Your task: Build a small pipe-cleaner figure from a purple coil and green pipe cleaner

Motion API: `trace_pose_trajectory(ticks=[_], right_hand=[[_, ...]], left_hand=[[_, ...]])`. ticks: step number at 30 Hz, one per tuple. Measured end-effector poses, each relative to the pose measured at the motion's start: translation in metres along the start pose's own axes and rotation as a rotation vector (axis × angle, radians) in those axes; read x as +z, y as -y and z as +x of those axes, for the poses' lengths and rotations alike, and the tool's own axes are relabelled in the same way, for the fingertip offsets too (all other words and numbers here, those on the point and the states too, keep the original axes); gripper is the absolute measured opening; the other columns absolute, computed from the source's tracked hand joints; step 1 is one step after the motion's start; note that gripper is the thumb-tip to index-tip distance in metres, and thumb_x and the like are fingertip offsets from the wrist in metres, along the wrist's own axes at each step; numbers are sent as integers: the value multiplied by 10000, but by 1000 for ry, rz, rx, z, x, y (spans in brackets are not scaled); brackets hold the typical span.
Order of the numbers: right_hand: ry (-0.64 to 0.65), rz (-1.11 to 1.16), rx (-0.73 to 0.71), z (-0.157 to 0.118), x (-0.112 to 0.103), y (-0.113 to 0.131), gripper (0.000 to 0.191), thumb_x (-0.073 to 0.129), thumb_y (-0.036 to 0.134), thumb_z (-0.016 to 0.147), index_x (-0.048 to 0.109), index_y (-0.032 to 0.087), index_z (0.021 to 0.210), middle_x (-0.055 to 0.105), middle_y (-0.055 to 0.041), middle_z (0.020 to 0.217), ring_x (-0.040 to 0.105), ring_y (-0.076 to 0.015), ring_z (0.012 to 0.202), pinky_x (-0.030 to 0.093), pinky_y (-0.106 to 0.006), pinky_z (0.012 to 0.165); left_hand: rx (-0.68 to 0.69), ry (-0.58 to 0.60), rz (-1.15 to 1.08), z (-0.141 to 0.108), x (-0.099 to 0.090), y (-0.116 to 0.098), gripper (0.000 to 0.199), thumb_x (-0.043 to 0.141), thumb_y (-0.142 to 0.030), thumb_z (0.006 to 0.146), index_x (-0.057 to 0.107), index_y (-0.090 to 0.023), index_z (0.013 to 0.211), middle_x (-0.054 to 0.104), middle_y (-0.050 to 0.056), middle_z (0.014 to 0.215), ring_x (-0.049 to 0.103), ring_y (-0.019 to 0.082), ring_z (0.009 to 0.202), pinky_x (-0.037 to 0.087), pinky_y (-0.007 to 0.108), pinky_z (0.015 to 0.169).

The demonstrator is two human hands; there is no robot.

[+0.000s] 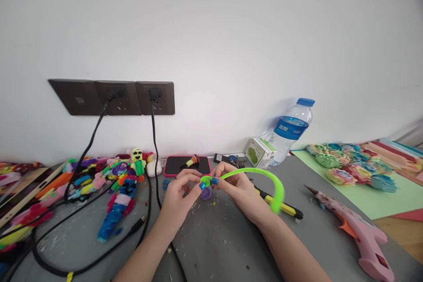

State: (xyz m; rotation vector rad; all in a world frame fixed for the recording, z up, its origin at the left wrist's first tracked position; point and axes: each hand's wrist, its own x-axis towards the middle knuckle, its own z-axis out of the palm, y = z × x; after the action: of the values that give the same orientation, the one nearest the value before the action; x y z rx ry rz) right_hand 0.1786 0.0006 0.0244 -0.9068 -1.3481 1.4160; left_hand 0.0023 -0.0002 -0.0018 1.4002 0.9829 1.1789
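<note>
A bright green pipe cleaner (262, 172) is pinched between both hands over the grey table. My left hand (183, 191) closes thumb and fingers on its coiled end. Close beside it, my right hand (236, 189) grips the same strip, and the long free part arcs over that hand and curls down to the right. Just below the fingertips shows a purple round piece (205, 193), partly covered; whether it touches the green coil I cannot tell. Behind the hands lies a phone with a pink edge (172, 166). A yellow and black cutter (287, 209) is partly hidden by my right forearm.
Colourful pipe cleaner figures (117, 211) and black cables (99, 255) crowd the left. A pink glue gun (358, 238) lies at right, near green paper (370, 202) with paper flowers. By the wall stand a water bottle (289, 130) and a small carton (259, 152).
</note>
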Motion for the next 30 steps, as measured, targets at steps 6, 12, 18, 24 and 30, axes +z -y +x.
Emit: trace_pose_trajectory(ticks=[6,12,18,24,30], right_hand=[[-1,-131,9,-2,-1,2,219,654,368,837,550,183,783,539,10,729,459,-118,661,333,-236,585],[32,-104,32,-2,0,-1,213,719,341,787,584,176,794,587,3,732,485,-119,668,354,-228,585],[49,-58,78,-2,2,0,213,735,345,773,633,160,799,646,-19,770,546,-119,691,401,-229,618],[98,3,80,-3,3,0,213,728,346,786,640,153,806,701,-59,796,639,-162,777,474,-279,712],[104,34,58,0,3,-1,245,752,336,766,566,182,810,719,-40,774,656,-149,733,481,-272,703]], left_hand=[[-32,-44,-67,-1,0,-3,227,657,-393,796,694,-177,736,565,103,1056,572,237,981,470,266,673],[-32,-72,-74,0,-1,-2,225,671,-397,790,701,-182,732,572,100,1046,564,238,1006,482,270,713],[-24,-102,-75,1,-1,-2,244,683,-407,777,690,-177,693,561,96,1035,554,231,1023,477,264,747],[-20,-115,-84,1,-1,-3,281,703,-437,746,681,-170,661,564,101,1023,561,236,997,477,271,723],[-21,-115,-78,0,0,-7,304,709,-445,743,681,-165,630,576,106,1002,562,247,1003,481,284,737]])
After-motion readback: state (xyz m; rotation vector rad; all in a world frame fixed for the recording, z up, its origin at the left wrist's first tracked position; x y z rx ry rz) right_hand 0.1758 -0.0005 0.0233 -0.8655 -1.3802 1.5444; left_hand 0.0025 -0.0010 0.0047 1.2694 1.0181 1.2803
